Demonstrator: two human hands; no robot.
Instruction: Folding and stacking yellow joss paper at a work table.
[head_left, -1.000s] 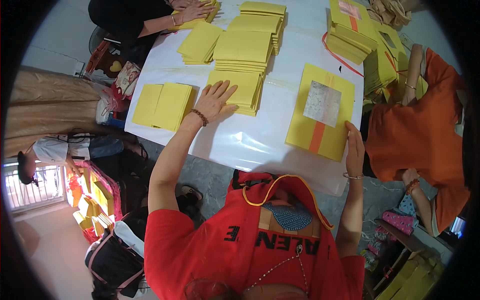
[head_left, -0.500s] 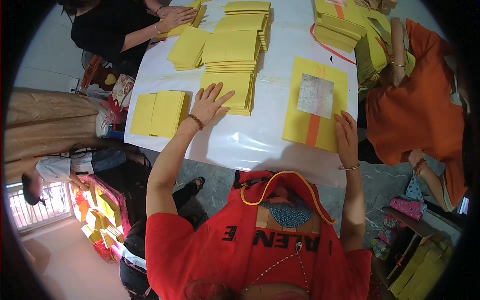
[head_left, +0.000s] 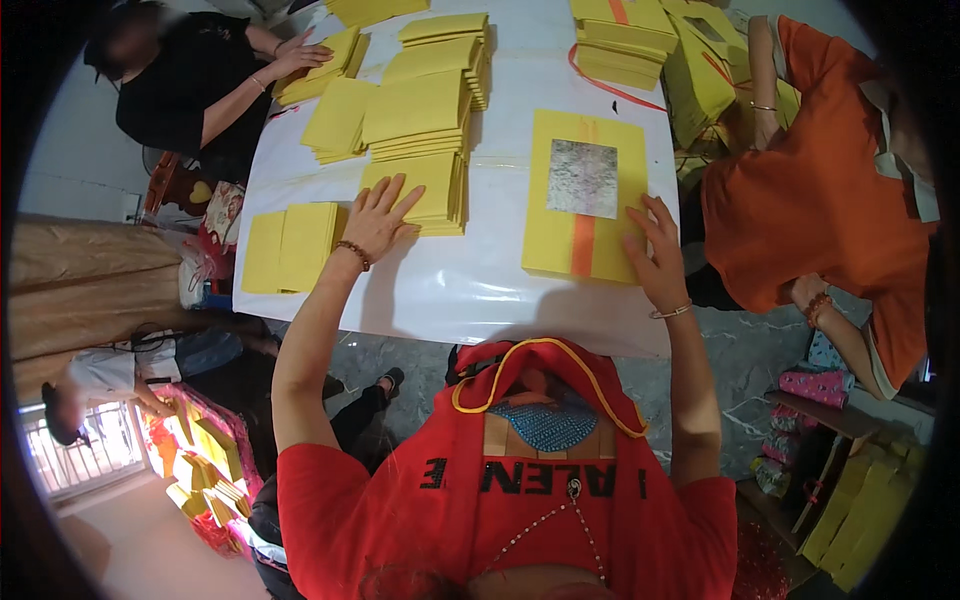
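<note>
My left hand (head_left: 378, 222) lies with fingers spread over the near left corner of a stack of yellow paper (head_left: 435, 200), the closest of several overlapping stacks. At the right edge of a larger stack of yellow sheets (head_left: 540, 235), my right hand (head_left: 657, 255) rests with its fingers stretched out and holds nothing. That larger stack carries a silver square (head_left: 582, 180) on top and an orange strip (head_left: 582, 245) down its middle.
More yellow stacks (head_left: 292, 245) lie on the white-covered table (head_left: 480, 290). A tall yellow pile (head_left: 625, 45) and a red cord (head_left: 620, 90) are at the far right. Co-workers in black (head_left: 185, 85) and orange (head_left: 825, 180) flank the table.
The view has shifted, so the table and stacks sit further left. My left hand stays on its stack; my right hand's fingers and thumb are spread wider at the large stack's edge.
</note>
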